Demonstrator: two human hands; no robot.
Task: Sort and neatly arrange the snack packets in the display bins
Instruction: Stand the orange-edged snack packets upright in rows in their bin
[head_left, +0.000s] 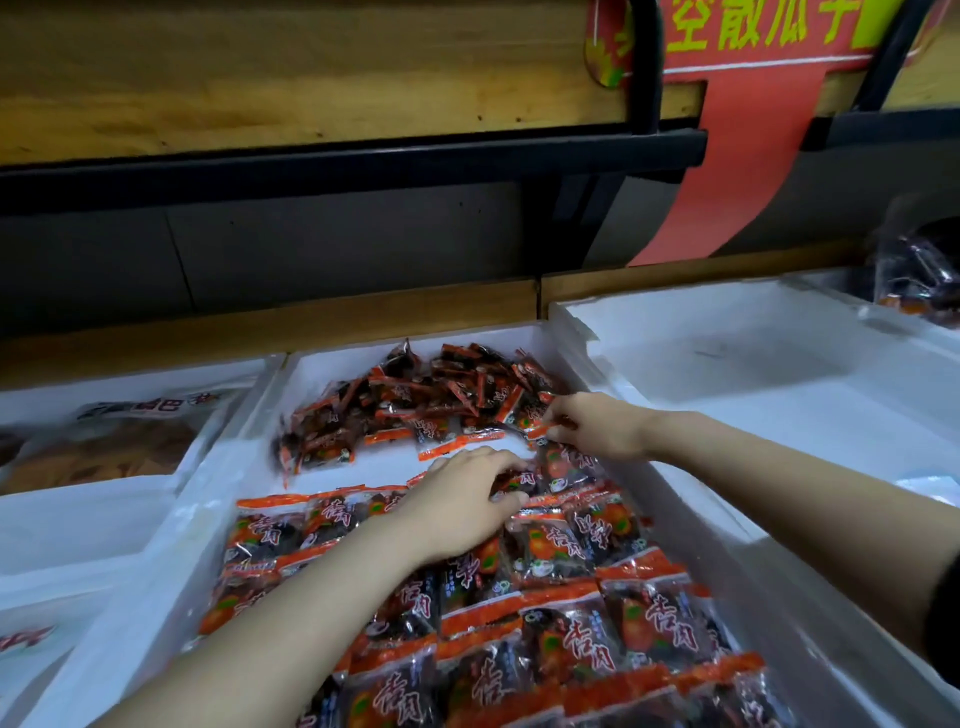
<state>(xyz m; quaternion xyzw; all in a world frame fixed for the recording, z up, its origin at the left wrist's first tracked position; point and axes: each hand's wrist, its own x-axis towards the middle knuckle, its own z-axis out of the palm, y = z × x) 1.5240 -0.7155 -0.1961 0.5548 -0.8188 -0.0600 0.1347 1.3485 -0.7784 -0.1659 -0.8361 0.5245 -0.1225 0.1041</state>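
Tidy rows of snack packets (566, 629) fill the middle bin's (218, 467) near end. At their far edge the left hand (462, 499) curls its fingers around one packet (519, 480); the right hand (597, 426) pinches a second packet (543, 430) by its orange seal. Likely next: laying both squarely in line. Beyond, a loose heap (415, 405) clutters that bin's far end; a white bin (779, 364) adjoins its right wall.

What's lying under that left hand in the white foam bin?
Red-and-black snack packets in the white foam bin; the left hand pinches one. What lies beneath its palm is covered.
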